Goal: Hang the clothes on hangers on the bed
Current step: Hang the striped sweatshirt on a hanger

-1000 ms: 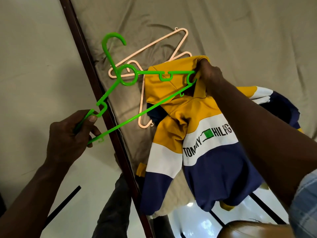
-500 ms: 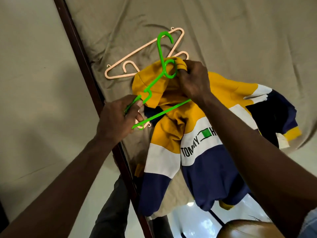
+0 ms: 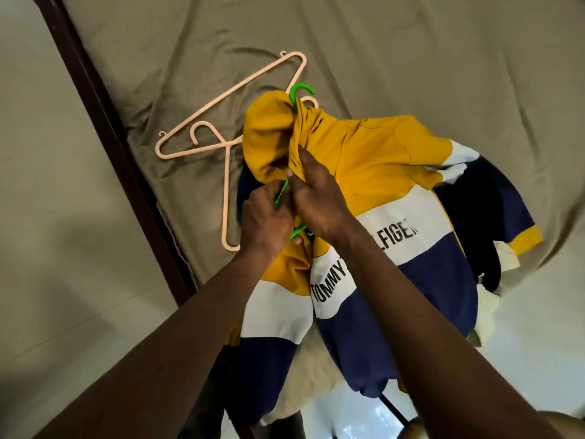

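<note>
Feeding, by the look of it, a bright green plastic hanger [image 3: 292, 96] up through the body of a yellow, white and navy colour-block sweatshirt [image 3: 380, 160] lying crumpled on the olive-drab bed sheet [image 3: 411, 58], only the green hook poking out past the bunched yellow neck. Gripping the hanger's lower end in the left hand [image 3: 266, 217], fingers curled tight round the green bar, slivers of it showing above and below the fist. Pinching a gathered ridge of yellow fabric with the right hand [image 3: 316, 198], thumb and fingertips closed on the cloth just below the neck, the two hands touching. Judging the step as seating the shoulders: hook through, hanger arms hidden inside the cloth and likely not yet spread into both shoulders. Doing it well probably meaning holding the green bar steady while drawing the yellow fabric down and outward, one shoulder at a time, rather than tugging the whole bunch at once, a stretched collar or a hanger slipping sideways looking like the main risk. Leaving two pale peach plastic hangers [image 3: 228, 99] lying crossed on the sheet just beside the sweatshirt, near the dark wooden bed rail [image 3: 101, 115].
</note>
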`<move>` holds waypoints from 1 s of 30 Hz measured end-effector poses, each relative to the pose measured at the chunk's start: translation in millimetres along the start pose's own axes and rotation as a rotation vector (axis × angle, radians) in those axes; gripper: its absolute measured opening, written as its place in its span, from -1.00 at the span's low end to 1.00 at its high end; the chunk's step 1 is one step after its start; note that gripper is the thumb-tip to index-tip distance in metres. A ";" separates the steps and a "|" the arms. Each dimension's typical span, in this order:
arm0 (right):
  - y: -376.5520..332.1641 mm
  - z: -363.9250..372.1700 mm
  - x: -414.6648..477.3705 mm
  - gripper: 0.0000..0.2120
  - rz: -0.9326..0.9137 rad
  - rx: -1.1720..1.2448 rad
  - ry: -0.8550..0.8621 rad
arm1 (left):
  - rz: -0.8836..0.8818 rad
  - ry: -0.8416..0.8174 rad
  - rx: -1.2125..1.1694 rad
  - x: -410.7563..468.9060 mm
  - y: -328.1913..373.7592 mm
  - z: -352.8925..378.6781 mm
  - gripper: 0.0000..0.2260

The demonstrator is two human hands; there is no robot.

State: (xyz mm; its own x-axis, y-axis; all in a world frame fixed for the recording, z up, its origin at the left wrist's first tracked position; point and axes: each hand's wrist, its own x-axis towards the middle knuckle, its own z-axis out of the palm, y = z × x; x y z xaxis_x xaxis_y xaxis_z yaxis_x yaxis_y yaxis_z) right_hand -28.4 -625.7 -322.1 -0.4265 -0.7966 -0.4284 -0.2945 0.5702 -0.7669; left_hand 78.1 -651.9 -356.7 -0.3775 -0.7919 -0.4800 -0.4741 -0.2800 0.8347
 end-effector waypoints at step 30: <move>92.8 -68.5 -2.7 -0.73 0.656 0.841 0.631 | 0.675 -0.495 0.918 78.1 5.2 63.5 -0.23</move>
State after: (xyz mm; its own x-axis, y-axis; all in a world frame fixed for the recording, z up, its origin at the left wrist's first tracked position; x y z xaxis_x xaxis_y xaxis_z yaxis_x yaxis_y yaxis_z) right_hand -113.2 -556.9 -359.4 -0.6920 -0.0402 -0.7207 0.6710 0.3324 -0.6628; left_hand -4.4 -680.7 -407.0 -0.9269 -0.2846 -0.2448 -0.3746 0.7444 0.5528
